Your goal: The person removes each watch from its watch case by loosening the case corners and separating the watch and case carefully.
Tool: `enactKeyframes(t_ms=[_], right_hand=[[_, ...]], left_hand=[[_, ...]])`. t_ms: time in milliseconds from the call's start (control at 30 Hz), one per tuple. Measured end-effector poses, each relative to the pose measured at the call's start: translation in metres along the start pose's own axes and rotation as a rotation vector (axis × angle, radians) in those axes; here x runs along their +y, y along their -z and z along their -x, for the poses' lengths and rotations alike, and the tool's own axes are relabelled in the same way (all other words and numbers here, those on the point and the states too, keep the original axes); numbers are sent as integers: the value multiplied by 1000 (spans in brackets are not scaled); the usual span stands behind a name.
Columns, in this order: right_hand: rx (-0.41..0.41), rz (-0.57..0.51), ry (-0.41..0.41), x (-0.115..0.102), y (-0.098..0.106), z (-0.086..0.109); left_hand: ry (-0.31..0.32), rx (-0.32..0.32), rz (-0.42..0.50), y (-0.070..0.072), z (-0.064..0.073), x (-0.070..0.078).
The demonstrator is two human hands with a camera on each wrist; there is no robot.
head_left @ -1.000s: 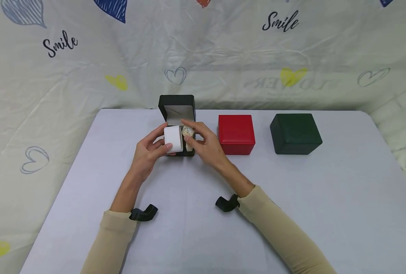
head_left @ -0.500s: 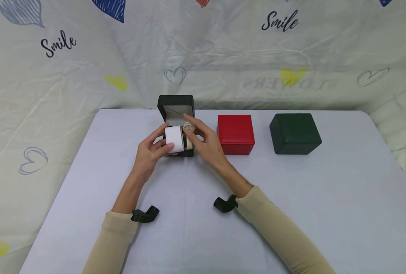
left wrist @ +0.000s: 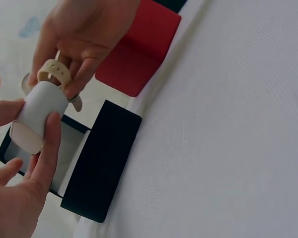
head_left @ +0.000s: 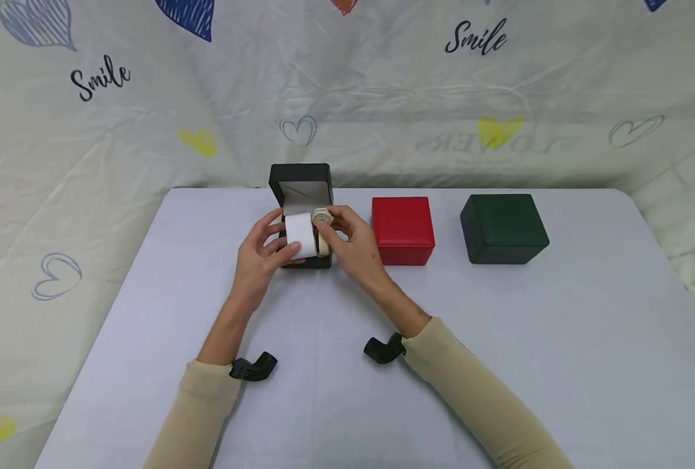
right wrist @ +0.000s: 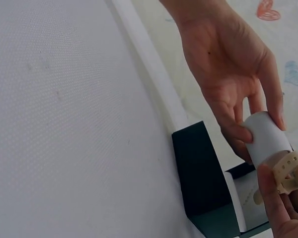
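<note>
My left hand (head_left: 255,264) grips a white, rounded watch cushion (head_left: 300,236) between thumb and fingers. At the cushion's right end my right hand (head_left: 355,251) pinches a wristwatch (head_left: 322,216) with a pale dial. Its cream strap (left wrist: 54,71), pierced with holes, curves in a loop right at the cushion's end in the left wrist view. Both things are held over a black watch box (head_left: 300,172), whose lid stands up and shows a light lining. The right fingers partly cover the watch.
A closed red box (head_left: 402,225) stands just right of the black one, and a closed dark green box (head_left: 504,228) is farther right. All three are near the back edge of the white table (head_left: 335,391). A printed sheet (head_left: 382,78) hangs behind.
The watch has risen slightly and tilted in my right hand, whose index finger reached up and has come back down. My left hand and the cushion have shifted slightly right.
</note>
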State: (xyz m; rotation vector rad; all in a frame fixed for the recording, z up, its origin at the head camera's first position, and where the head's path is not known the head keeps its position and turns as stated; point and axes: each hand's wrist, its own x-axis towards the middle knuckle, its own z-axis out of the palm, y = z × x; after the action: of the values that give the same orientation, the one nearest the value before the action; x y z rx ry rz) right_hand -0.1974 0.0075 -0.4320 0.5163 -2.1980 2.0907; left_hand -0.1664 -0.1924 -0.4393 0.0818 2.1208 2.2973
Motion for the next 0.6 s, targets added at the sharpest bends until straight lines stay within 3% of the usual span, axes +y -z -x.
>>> enactKeyframes(t_ms=[200,433,600], right_hand=[[27,7,-4,2,-1,-1],[41,-16,-23,5,-1,-1],[43,-11,-29,6,-1,-1]], left_hand=[[-33,82,-45,-4,-1,0],[-72,181,-264,-5,0,-3],[-68,201,-281,-5,0,-4]])
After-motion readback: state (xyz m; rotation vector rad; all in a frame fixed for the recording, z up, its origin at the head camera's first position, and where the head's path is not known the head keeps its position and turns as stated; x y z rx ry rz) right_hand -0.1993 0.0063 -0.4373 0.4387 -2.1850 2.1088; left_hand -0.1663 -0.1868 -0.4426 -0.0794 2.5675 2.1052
